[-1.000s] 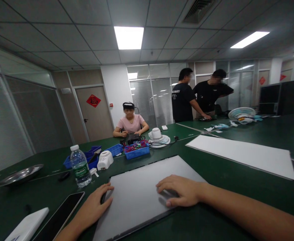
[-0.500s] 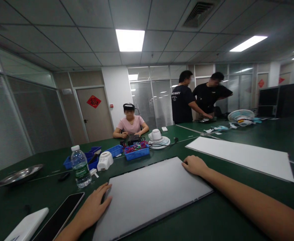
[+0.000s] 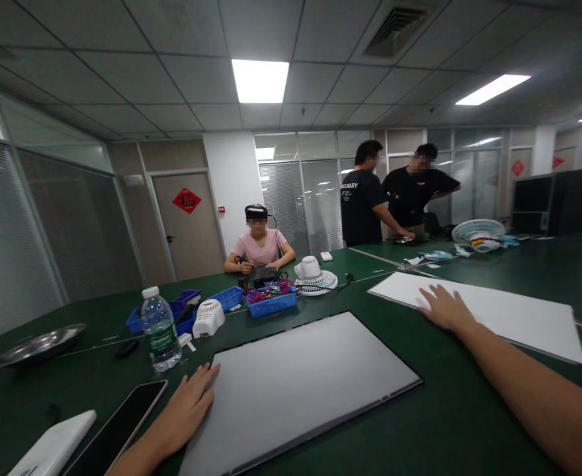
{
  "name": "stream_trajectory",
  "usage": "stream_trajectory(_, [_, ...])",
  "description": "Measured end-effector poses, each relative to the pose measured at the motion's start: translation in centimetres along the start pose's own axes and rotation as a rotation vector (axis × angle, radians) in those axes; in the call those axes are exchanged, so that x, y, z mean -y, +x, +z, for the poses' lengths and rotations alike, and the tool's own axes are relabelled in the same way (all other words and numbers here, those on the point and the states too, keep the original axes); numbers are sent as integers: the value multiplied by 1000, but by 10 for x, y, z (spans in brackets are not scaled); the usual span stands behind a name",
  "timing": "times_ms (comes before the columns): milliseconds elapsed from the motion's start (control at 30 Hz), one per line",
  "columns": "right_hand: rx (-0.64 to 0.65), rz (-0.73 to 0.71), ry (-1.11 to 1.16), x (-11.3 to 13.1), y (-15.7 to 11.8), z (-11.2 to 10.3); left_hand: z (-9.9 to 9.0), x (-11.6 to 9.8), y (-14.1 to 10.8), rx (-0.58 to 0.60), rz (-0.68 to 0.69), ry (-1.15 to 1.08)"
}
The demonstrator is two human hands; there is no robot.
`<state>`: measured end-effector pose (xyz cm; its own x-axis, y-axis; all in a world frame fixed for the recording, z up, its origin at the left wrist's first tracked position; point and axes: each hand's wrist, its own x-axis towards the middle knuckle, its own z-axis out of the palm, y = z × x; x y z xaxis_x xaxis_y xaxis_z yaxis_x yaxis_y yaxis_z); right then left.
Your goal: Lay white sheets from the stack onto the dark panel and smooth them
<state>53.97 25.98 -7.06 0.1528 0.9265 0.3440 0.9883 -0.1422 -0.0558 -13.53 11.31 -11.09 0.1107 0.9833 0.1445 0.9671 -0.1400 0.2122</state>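
A flat grey-white panel with a thin black edge [image 3: 301,390] lies on the green table in front of me. Along its left edge rests my left hand [image 3: 189,404], fingers stretched out and touching the border. My right hand [image 3: 447,307] is open, fingers spread, over the near left edge of a long white sheet [image 3: 514,317] to the right. Whether its fingertips touch that sheet, I cannot tell. Neither hand grips anything.
A water bottle [image 3: 161,330], a phone [image 3: 117,430] and a white slab-like device [image 3: 55,446] stand or lie at left. Beyond the panel are a blue tray of wires [image 3: 271,305], a white housing [image 3: 208,318] and fan parts [image 3: 315,281]. One person sits opposite; two others stand at right.
My right hand has left the panel's far right corner and moved right to the long white sheet. My left hand stays at the panel's left edge.
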Motion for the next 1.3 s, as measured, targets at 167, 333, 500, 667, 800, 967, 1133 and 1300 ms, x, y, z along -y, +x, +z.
stream_trajectory(167, [133, 80, -47, -14, -4, 16, 0, 0, 1, 14, -2, 3])
stream_trajectory(333, [73, 45, -105, 25, -6, 4, -3, -4, -1, 19, -5, 10])
stream_trajectory(500, [-37, -114, -106, 92, -27, -18, -3, -5, -3, 13, -7, 7])
stream_trajectory(667, [-30, -519, -42, 174, -81, -26, -4, -5, -3, -5, -6, -1])
stream_trajectory(800, [60, -954, 6, 218, -130, -32, -5, -5, -3, 5, -7, -2])
stream_trajectory(967, [49, -1198, 73, 235, -161, -44, -4, -6, -1, 35, -21, -4])
stream_trajectory(1133, [8, -1251, 141, 236, -168, -49, -6, -11, -4, 56, -31, -15])
stream_trajectory(1300, [-9, -1342, 264, 240, -176, -47, -8, -17, -5, 52, -39, -19])
